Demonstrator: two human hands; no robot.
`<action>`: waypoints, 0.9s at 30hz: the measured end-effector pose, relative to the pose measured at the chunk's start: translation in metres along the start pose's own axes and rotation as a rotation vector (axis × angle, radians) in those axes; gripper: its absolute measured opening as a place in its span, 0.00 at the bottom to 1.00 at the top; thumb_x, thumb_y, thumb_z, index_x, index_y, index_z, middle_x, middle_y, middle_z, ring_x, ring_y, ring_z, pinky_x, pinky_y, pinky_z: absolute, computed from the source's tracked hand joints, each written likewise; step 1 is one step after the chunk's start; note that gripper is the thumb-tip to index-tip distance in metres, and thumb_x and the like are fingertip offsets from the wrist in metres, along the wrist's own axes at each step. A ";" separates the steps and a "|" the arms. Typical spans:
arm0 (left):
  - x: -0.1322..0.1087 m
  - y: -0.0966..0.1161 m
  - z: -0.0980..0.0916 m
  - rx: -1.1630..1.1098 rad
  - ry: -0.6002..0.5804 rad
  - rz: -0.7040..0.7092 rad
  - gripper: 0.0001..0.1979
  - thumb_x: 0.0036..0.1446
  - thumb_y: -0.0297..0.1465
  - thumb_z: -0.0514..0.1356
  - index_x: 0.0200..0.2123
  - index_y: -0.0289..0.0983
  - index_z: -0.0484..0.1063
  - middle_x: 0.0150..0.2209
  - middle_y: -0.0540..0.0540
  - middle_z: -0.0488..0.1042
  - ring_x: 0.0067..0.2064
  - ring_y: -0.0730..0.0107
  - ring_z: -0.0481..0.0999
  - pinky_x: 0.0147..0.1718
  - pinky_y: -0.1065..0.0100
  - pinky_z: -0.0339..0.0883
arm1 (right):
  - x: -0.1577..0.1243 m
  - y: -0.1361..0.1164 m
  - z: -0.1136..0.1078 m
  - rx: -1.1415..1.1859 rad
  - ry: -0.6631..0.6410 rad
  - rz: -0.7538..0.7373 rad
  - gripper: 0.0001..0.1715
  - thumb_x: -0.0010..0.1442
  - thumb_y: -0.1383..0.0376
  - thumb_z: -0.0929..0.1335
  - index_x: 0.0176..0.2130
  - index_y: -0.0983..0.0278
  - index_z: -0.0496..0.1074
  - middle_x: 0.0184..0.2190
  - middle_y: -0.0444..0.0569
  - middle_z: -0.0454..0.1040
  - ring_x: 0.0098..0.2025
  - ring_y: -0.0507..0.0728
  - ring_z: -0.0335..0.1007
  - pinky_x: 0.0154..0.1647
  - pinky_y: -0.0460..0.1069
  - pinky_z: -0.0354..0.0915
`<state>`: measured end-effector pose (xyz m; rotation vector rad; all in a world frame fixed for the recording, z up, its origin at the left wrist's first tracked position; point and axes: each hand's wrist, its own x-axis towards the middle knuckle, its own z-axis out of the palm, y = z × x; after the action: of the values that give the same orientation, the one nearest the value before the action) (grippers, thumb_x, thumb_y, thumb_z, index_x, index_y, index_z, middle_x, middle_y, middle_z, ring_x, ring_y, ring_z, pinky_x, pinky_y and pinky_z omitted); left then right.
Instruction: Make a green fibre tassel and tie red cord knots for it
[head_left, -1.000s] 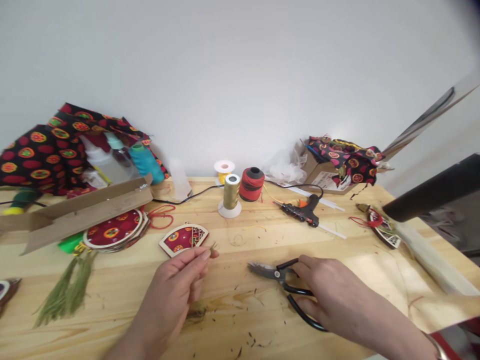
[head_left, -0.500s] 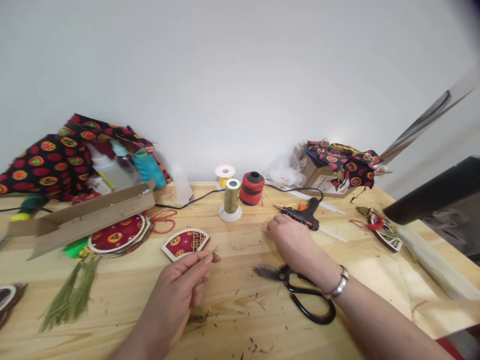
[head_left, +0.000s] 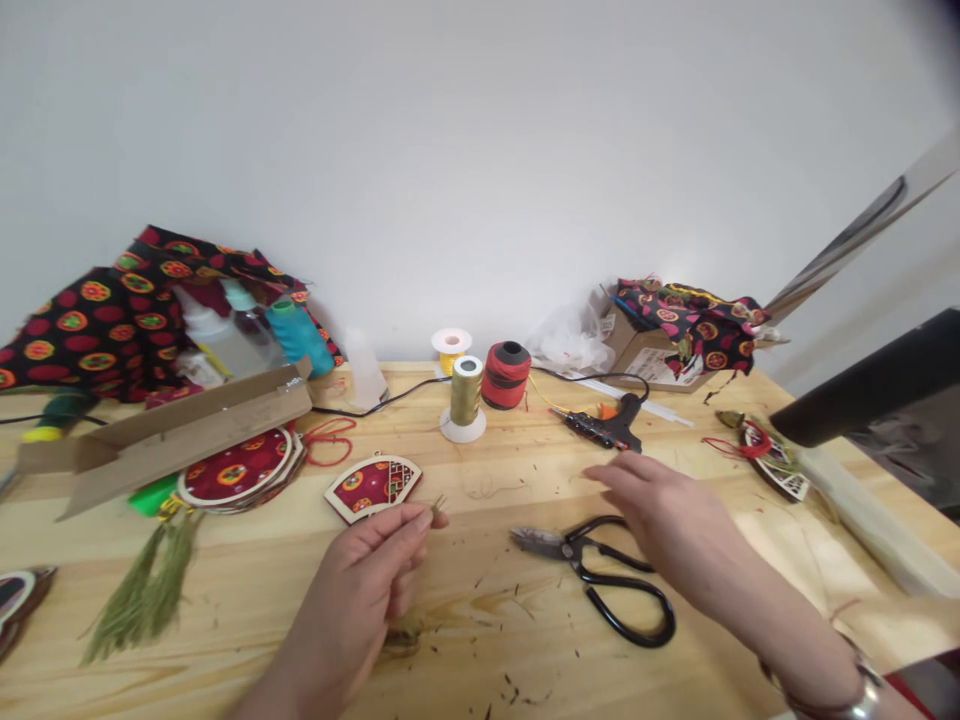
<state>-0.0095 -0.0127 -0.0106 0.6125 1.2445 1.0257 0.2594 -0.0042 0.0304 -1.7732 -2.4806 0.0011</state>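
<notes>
My left hand (head_left: 360,590) is closed in a pinch on the knotted top of a small olive-green tassel (head_left: 437,506); its strands hang under the palm near the table. My right hand (head_left: 664,515) hovers with its fingers stretched out to the left, just above black-handled scissors (head_left: 600,580) that lie on the wooden table (head_left: 487,640). I see nothing in it. A fan-shaped wooden ornament (head_left: 373,485) with red patterned fabric lies just beyond my left fingertips. A loose curl of thin thread (head_left: 487,490) lies between the hands.
A gold thread spool (head_left: 465,395), a red spool (head_left: 504,375) and a black glue gun (head_left: 607,425) stand behind. At the left are a cardboard lid (head_left: 172,435), round ornaments (head_left: 236,468), a long green tassel (head_left: 142,590) and patterned fabric (head_left: 90,320). A box with fabric (head_left: 660,350) sits back right.
My right hand let go of the scissors, reached forward to the thread near the glue gun, then drew back to the right above the scissors. My left hand kept its pinch on the tassel.
</notes>
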 end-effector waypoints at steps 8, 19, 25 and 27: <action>0.001 0.000 -0.002 -0.012 -0.012 0.014 0.14 0.43 0.38 0.66 0.29 0.32 0.74 0.16 0.59 0.56 0.17 0.86 0.46 0.14 0.80 0.40 | 0.039 -0.032 0.015 0.093 -0.016 -0.476 0.08 0.58 0.72 0.64 0.32 0.64 0.72 0.38 0.51 0.67 0.39 0.55 0.59 0.38 0.50 0.57; 0.003 0.000 -0.002 -0.057 -0.042 -0.008 0.12 0.45 0.36 0.66 0.28 0.33 0.73 0.16 0.59 0.54 0.17 0.85 0.45 0.13 0.80 0.39 | 0.031 -0.040 0.004 1.137 -0.349 0.139 0.05 0.52 0.68 0.67 0.28 0.66 0.73 0.20 0.42 0.69 0.23 0.48 0.61 0.24 0.43 0.59; 0.000 0.001 -0.002 -0.072 -0.042 -0.007 0.11 0.45 0.35 0.65 0.28 0.32 0.73 0.17 0.59 0.54 0.17 0.86 0.45 0.14 0.80 0.39 | 0.020 -0.037 0.004 0.848 -0.613 -0.147 0.08 0.49 0.73 0.67 0.27 0.64 0.76 0.25 0.42 0.72 0.27 0.49 0.65 0.29 0.43 0.60; -0.001 0.002 -0.002 -0.087 -0.051 -0.008 0.11 0.46 0.35 0.65 0.28 0.32 0.73 0.16 0.59 0.53 0.17 0.86 0.45 0.14 0.80 0.39 | 0.021 -0.029 0.001 0.769 -0.560 -0.143 0.11 0.49 0.75 0.65 0.26 0.64 0.75 0.25 0.42 0.72 0.27 0.49 0.66 0.29 0.44 0.60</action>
<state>-0.0123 -0.0130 -0.0094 0.5624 1.1507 1.0463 0.2248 0.0059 0.0328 -1.3563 -2.3727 1.3941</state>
